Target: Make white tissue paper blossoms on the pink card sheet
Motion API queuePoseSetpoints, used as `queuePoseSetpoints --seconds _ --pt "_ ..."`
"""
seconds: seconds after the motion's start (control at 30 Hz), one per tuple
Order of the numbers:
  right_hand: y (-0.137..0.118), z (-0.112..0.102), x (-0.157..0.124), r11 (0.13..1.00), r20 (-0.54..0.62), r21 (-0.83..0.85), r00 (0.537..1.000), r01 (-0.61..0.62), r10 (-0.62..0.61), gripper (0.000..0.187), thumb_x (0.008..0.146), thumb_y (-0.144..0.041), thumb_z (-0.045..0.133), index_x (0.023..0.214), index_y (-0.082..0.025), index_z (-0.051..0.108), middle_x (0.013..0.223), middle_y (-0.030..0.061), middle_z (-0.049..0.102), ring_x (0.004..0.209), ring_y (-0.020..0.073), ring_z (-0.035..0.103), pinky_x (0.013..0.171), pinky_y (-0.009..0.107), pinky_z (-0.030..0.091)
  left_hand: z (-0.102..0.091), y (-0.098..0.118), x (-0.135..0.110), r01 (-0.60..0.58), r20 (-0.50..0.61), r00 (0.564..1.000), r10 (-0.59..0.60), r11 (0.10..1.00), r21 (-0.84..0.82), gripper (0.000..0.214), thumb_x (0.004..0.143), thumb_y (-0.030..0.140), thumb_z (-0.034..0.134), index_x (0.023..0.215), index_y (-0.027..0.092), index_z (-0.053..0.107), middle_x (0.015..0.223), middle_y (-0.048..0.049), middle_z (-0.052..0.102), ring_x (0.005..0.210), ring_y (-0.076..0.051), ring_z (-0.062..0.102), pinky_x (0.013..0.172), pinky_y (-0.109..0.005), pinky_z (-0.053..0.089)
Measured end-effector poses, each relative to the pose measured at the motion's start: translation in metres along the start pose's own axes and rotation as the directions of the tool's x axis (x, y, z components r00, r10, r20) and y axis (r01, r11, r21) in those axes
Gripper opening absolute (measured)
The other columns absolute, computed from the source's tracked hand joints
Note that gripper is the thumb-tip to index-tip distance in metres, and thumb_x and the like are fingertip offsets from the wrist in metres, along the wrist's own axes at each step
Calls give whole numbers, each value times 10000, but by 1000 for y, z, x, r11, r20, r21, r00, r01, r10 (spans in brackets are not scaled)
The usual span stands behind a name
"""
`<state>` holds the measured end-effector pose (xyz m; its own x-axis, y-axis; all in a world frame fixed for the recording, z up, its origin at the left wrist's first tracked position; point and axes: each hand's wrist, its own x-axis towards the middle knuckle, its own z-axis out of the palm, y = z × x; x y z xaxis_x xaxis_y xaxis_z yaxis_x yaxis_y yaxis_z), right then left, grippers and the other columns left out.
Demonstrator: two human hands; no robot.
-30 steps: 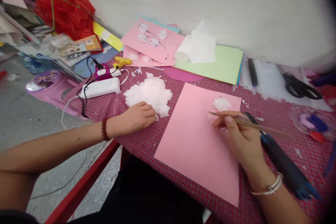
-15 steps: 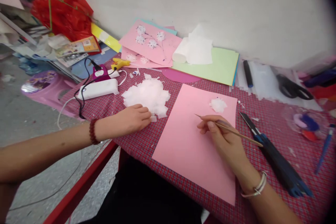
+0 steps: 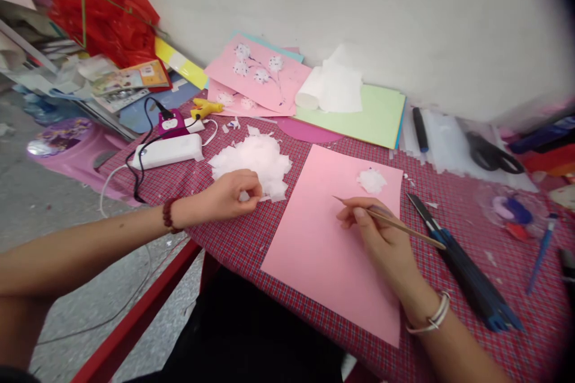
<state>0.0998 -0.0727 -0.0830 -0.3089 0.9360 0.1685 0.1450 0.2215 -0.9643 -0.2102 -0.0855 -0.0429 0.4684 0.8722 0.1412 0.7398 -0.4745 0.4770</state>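
Note:
My left hand [image 3: 233, 192] pinches a small white tissue piece at the near edge of a heap of white tissue scraps [image 3: 254, 157]. My right hand [image 3: 377, 233] rests on a pink paper sheet [image 3: 330, 239] and grips a thin wooden stick [image 3: 390, 221], its tip pointing left over the sheet. A small white tissue tuft [image 3: 371, 180] sits near the sheet's far right corner, apart from the stick.
A red checked cloth [image 3: 449, 203] covers the table. A white power strip [image 3: 168, 150], yellow glue gun [image 3: 204, 108], finished pink flower cards [image 3: 258, 75], green paper [image 3: 359, 114], tissue roll [image 3: 330, 87], black marker [image 3: 420, 128], scissors [image 3: 492, 155] and dark blue strips [image 3: 471, 278] lie around.
My right hand slid left and down across the pink sheet with the stick. My left hand's fingers curled from lying flat into a pinch on a tissue piece.

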Motion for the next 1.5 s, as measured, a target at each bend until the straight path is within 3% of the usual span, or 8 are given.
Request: queuePoseSetpoints --seconds 0.2,0.33,0.57,0.73,0.9,1.13,1.3,1.5 --pt "-15 5 0 999 -6 29 1000 -26 26 142 918 -298 515 955 -257 645 833 14 652 688 144 602 646 303 512 -14 37 11 437 231 898 -374 714 -546 110 768 226 550 692 146 547 621 49 484 571 -66 411 566 -208 315" --pt "-34 8 -3 995 2 14 995 -98 98 80 854 -257 591 881 -231 662 862 21 650 735 141 605 693 290 509 6 61 32 519 410 854 -319 469 -715 136 739 261 595 689 140 559 603 56 466 564 -61 376 563 -209 285" --pt "-25 7 -5 975 -38 200 994 -94 104 103 775 -193 652 774 -221 553 818 -10 595 654 105 552 599 242 472 48 84 71 478 437 878 -193 393 -786 109 710 214 590 646 135 551 567 51 465 549 -64 385 544 -209 282" --pt "-26 2 -4 982 -183 -55 965 181 -188 155 785 -85 582 750 -228 535 815 -9 589 708 120 587 640 262 492 52 85 77 588 568 794 -218 40 -808 230 766 361 581 687 160 501 594 33 523 474 -68 422 473 -210 313" --pt "-29 -4 -3 818 -78 -364 861 446 -503 222 785 -16 541 791 -239 546 826 -8 608 744 129 625 643 267 510 59 89 78 681 698 713 -62 -174 -711 368 771 520 564 753 153 540 620 20 537 488 -73 464 461 -201 324" --pt "-27 -8 -3 767 -42 -423 835 482 -548 230 782 -20 544 820 -246 567 873 -5 618 762 130 624 673 275 499 60 96 85 512 508 857 -91 32 -858 147 660 212 632 651 144 502 535 51 463 484 -55 405 480 -196 291" --pt "-28 -7 -3 971 -205 -160 956 178 -209 117 827 -130 567 825 -244 543 897 7 576 870 168 581 804 348 464 58 94 89 284 251 959 -134 398 -872 122 708 207 604 669 140 509 581 63 422 542 -54 352 519 -198 273" --pt "-19 -6 -4 1000 -159 11 987 -3 5 151 819 -206 640 752 -230 506 785 -18 521 760 141 536 733 292 437 66 93 93 217 185 976 -114 535 -817 208 749 287 571 620 147 487 591 44 432 571 -70 377 534 -205 301"
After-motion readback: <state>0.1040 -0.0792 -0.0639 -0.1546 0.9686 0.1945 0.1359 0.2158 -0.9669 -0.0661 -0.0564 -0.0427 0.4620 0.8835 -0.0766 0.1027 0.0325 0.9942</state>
